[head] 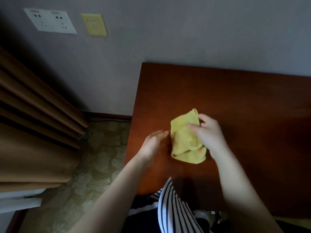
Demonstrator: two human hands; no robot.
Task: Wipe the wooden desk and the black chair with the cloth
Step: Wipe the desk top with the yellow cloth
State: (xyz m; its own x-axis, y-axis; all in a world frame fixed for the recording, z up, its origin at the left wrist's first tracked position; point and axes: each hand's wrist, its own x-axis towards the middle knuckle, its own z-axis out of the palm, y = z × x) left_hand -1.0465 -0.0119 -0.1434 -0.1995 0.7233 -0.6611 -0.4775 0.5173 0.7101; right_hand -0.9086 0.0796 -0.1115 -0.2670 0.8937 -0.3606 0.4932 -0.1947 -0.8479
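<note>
Two hands are over the wooden desk (235,98), near its left edge. The yellow cloth (181,145) lies bunched on the desktop there, and the right hand (208,135) grips its right side, thumb on top and fingers curled over the far edge. The left hand (154,143) is flat and released, fingers straight, just beside the cloth's left edge; blur hides whether it touches. Brown curtains (33,123) hang at left, with wall sockets (50,21) above.
</note>
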